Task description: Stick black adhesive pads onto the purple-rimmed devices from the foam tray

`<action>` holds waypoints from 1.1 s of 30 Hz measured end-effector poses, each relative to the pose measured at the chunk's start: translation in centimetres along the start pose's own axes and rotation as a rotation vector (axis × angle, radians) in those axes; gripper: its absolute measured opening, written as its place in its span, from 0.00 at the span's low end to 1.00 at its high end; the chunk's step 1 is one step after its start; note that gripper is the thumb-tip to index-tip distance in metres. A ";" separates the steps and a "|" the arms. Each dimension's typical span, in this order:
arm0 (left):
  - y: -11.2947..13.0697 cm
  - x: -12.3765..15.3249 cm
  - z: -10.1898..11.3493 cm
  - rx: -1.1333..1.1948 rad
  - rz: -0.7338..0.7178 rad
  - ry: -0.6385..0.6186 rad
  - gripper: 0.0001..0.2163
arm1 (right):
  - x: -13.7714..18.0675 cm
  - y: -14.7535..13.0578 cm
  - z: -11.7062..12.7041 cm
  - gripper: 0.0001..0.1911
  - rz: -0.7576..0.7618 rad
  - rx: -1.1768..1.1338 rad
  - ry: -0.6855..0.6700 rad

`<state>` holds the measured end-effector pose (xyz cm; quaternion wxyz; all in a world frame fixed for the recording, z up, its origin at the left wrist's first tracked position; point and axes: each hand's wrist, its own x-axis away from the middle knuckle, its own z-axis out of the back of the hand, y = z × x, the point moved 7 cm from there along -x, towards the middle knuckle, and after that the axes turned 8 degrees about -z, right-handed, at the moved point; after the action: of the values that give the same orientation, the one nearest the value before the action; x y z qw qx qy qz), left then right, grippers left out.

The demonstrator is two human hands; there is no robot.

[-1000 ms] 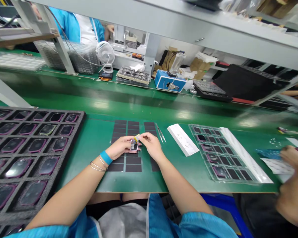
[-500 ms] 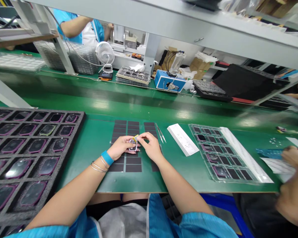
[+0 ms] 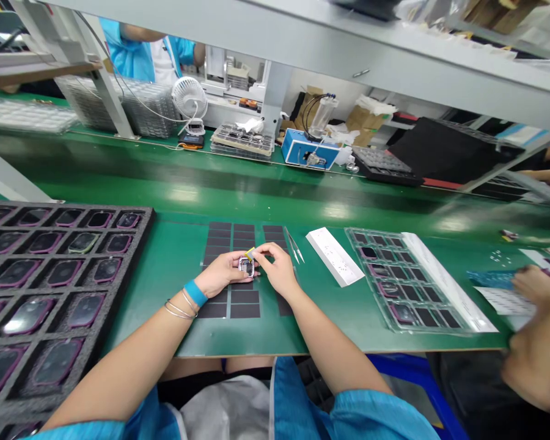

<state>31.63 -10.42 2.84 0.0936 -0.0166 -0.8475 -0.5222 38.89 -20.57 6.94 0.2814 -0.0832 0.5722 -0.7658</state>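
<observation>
One watch case (image 3: 246, 266), frame centre: left hand (image 3: 222, 274) is gripping it, right hand (image 3: 277, 269) is pinching its yellow tab (image 3: 250, 251), seemingly unpeeled.

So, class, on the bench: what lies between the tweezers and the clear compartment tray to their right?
In the head view, a long white box lies slantwise on the green mat between the tweezers and the clear tray.

Bench-top finishes: a shiny, metallic-looking watch case (image 3: 246, 266); matt black squares (image 3: 245, 302); a glossy green bench mat (image 3: 174, 263); a rough, dark foam tray (image 3: 140, 241); a clear, glossy plastic tray (image 3: 365, 270); bright metal tweezers (image 3: 295, 247); a smooth white paper strip (image 3: 334, 256).
</observation>
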 end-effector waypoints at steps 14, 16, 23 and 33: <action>0.2 -0.3 0.3 -0.090 -0.083 0.008 0.27 | 0.1 -0.5 0.0 0.06 0.039 0.027 -0.003; 0.1 -0.2 0.0 -0.037 -0.051 -0.019 0.26 | 0.1 -0.5 0.2 0.06 0.036 0.036 0.015; 0.2 -0.1 0.2 0.052 -0.040 0.012 0.24 | 1.0 -2.2 0.0 0.04 0.223 0.164 0.051; 1.2 0.1 0.9 0.248 -0.044 0.048 0.20 | 2.2 -3.1 -1.7 0.10 0.430 0.440 -0.086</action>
<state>31.58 -9.09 3.53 0.1038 0.0265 -0.9032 -0.4156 35.28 -19.71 8.84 0.4723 0.0706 0.3848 -0.7899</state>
